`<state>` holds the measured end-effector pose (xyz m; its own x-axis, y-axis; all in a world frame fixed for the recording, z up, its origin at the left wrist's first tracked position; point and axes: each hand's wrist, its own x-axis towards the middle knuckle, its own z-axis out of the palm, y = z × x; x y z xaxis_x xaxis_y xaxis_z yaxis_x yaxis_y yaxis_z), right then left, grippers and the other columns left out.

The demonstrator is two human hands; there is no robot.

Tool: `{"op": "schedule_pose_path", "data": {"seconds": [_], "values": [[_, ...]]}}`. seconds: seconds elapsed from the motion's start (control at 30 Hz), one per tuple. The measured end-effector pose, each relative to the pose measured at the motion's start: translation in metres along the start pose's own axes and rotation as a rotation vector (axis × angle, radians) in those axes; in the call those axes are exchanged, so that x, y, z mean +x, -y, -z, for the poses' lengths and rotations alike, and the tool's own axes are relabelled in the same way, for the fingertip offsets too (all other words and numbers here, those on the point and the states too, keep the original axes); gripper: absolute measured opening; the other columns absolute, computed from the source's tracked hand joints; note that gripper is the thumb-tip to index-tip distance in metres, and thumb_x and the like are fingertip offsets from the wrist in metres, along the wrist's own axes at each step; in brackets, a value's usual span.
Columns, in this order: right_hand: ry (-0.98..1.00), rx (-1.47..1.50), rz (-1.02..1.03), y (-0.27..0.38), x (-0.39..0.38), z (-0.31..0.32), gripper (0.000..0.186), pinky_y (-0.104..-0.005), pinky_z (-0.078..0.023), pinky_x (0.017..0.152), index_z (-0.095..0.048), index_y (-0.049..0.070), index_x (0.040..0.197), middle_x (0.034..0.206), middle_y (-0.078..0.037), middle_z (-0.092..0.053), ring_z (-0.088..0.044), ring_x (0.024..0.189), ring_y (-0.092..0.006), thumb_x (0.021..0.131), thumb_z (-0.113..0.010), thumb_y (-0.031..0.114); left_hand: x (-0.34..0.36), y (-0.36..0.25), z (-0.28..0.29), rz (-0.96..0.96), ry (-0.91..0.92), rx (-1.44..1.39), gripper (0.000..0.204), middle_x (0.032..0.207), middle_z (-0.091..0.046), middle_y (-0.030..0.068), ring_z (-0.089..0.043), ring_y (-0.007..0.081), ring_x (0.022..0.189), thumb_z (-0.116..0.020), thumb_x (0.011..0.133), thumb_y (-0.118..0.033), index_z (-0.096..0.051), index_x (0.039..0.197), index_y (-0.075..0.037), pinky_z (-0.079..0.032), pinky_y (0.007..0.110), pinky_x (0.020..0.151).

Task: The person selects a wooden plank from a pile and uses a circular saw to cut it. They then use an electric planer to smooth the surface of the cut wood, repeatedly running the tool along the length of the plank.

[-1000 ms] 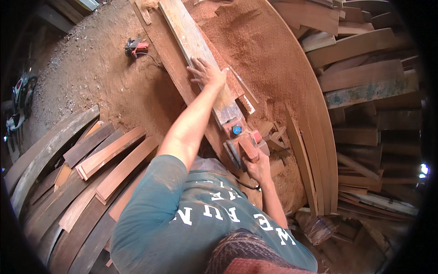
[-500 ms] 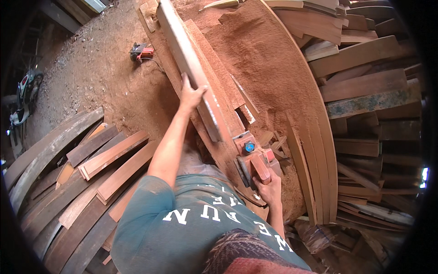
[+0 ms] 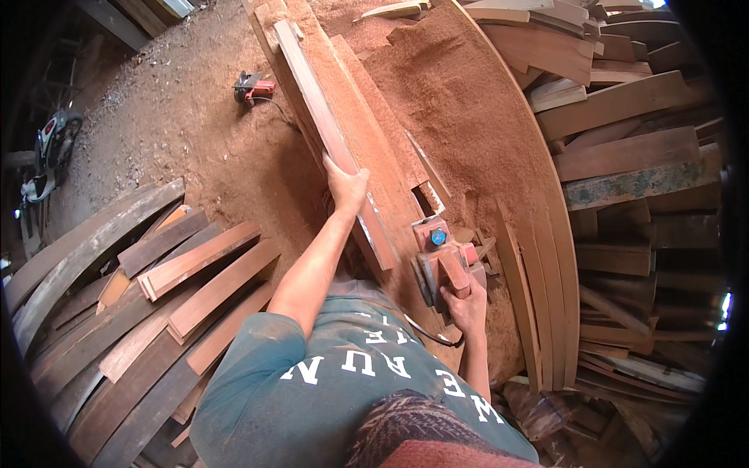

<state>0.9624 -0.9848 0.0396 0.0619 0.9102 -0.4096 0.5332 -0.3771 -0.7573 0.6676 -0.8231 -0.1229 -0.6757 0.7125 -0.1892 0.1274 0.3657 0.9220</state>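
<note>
A long narrow wooden plank (image 3: 318, 117) lies on a sawdust-covered bench beam (image 3: 363, 148). Gripping the plank near its close end is my left hand (image 3: 347, 187), with the thumb over the top face and the fingers down the left side. My right hand (image 3: 466, 303) is wrapped round the rear handle of a red electric planer (image 3: 443, 261) with a blue knob. The planer stands to the right of the plank's near end, apart from it. Its underside is hidden, and a dark cord (image 3: 437, 337) trails from it toward my body.
A red power tool (image 3: 253, 88) with a cord lies on the dusty ground left of the bench. Stacked boards (image 3: 211, 288) fill the left side, and a large pile of curved planks (image 3: 624, 156) the right. Sawdust (image 3: 452, 117) heaps behind the bench.
The planer has shifted slightly right and away from the plank's end. The plank has been turned, now showing a paler, narrower upper face, and my left hand has moved a little right and nearer.
</note>
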Motion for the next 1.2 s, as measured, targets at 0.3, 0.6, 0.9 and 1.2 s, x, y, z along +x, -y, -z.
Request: {"op": "schedule_pose_path", "data": {"seconds": [0.3,0.6,0.9,1.2], "values": [[0.010,-0.014,0.063,0.008,-0.004,-0.001,0.038,-0.0352,-0.056,0.093,-0.072,-0.003,0.121,0.108,-0.009,-0.078,-0.070,0.101,-0.0159,0.086,-0.084,0.006,0.058,0.006,-0.031,-0.066,0.025,-0.033,0.117,0.165,-0.033,0.0382,-0.033,0.0436,0.158,-0.083,0.074,-0.017,-0.015,0.163,0.015,-0.026,0.043,0.132],[0.160,0.044,0.129,0.004,0.003,-0.043,0.021,-0.0331,-0.056,0.082,-0.071,0.001,0.108,0.093,-0.006,-0.073,-0.067,0.087,-0.0121,0.088,-0.079,0.004,0.056,0.011,0.059,-0.215,0.090,0.131,0.065,0.151,-0.059,0.0287,-0.056,0.0384,0.143,-0.071,0.098,-0.026,-0.053,0.151,0.007,-0.041,0.043,0.122],[0.159,-0.029,0.168,0.008,0.015,-0.068,0.018,-0.0349,-0.056,0.075,-0.066,-0.001,0.102,0.083,-0.012,-0.069,-0.063,0.075,-0.0175,0.087,-0.075,0.003,-0.069,-0.066,0.104,-0.971,0.895,0.378,0.040,0.126,-0.069,0.0124,-0.063,0.0329,0.121,-0.076,0.094,-0.021,-0.068,0.132,-0.008,-0.052,0.046,0.098],[0.164,-0.110,0.295,0.069,0.069,-0.095,0.016,-0.0361,-0.056,0.078,-0.067,-0.001,0.101,0.084,-0.017,-0.069,-0.065,0.077,-0.0206,0.088,-0.072,0.007,0.015,-0.077,0.092,-1.157,0.956,0.663,0.042,0.115,-0.065,0.0168,-0.064,0.0356,0.107,-0.075,0.093,-0.025,-0.060,0.124,0.000,-0.052,0.046,0.090]]}}
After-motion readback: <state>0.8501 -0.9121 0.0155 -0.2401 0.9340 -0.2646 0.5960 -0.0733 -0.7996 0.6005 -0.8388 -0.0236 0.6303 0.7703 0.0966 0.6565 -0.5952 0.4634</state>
